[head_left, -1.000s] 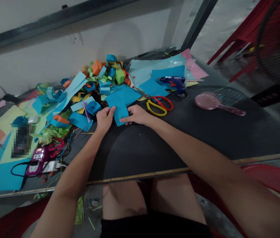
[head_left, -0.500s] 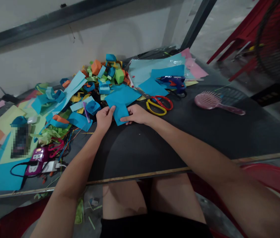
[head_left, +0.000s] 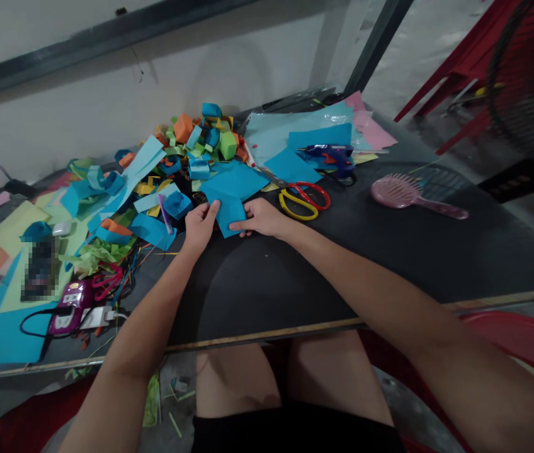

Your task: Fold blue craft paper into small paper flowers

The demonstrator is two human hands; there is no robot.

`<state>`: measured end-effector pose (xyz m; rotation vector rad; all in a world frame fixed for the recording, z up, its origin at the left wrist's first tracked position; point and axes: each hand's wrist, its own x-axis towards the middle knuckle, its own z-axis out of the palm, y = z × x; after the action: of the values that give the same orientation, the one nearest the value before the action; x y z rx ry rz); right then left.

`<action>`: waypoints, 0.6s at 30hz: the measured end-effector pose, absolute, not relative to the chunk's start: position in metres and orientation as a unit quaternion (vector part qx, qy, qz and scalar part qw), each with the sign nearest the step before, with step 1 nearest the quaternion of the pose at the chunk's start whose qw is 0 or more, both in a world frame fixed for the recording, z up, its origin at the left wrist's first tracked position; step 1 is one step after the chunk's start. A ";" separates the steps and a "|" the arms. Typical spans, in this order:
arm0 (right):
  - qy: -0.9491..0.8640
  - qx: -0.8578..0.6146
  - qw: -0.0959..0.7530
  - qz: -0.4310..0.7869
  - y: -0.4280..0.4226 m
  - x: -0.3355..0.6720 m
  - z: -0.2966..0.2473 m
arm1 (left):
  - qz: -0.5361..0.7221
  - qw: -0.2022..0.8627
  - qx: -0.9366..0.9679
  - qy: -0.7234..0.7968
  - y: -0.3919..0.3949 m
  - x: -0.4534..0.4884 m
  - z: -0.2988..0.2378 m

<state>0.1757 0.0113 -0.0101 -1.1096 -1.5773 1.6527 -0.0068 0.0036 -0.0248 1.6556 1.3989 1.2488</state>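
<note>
A small piece of blue paper (head_left: 230, 214) is held between my two hands, just above the dark tabletop. My left hand (head_left: 199, 221) pinches its upper left edge between thumb and fingers. On the other side, my right hand (head_left: 262, 219) is closed on its right edge, with the thumb lying across the front. Behind it lies a larger blue paper sheet (head_left: 241, 179). Scissors (head_left: 299, 202) with red and yellow handles rest just right of my right hand. A purple pen (head_left: 165, 215) lies among paper pieces to the left of my left hand.
Folded paper pieces (head_left: 184, 129) in several colours are heaped at the back. A blue glue gun (head_left: 333, 154) lies on sheets to the right, with a pink hairbrush (head_left: 397, 190) beyond. A phone (head_left: 40, 269) and a purple corded device (head_left: 72, 305) lie left. A fan (head_left: 531, 82) stands right.
</note>
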 end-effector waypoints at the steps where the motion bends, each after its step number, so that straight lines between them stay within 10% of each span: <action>1: -0.590 -0.418 0.300 0.622 0.011 0.175 -0.010 | 0.462 0.309 0.641 0.529 0.003 -0.006 -0.024; 18: -0.601 -0.428 0.308 0.601 0.011 0.172 -0.014 | 0.380 0.202 0.715 0.551 0.003 -0.005 -0.024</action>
<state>0.1722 0.0108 -0.0138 -1.1315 -1.5875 1.5881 -0.0054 0.0033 -0.0243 1.9983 1.5381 1.0608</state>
